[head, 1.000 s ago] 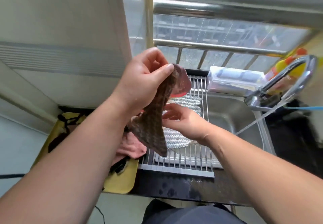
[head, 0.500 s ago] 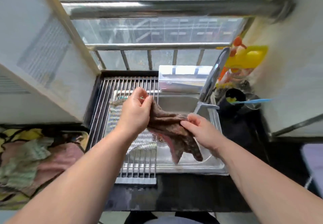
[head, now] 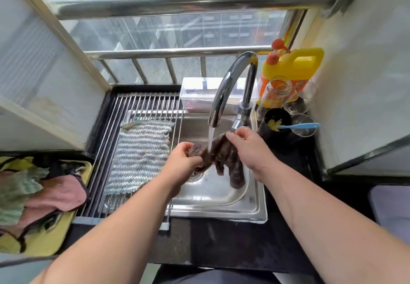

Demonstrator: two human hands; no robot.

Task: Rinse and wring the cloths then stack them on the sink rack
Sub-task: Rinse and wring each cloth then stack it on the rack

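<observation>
Both hands pinch brown cloth (head: pixel 224 157) under tap (head: pixel 230 86) stream, over sink (head: pixel 213 195): left hand (head: pixel 180 164), right hand (head: pixel 249 148); striped cloth (head: pixel 139 157) flat on rack (head: pixel 142 104) left of tap

Bottle label (head: pixel 280 88) seems too blurred to read.

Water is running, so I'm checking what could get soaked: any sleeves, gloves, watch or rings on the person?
None show. The left hand and right hand are ungloved, and both forearms are uncovered to the frame's edge: no sleeves, watch or bracelet. No ring on the fingers in view.
</observation>
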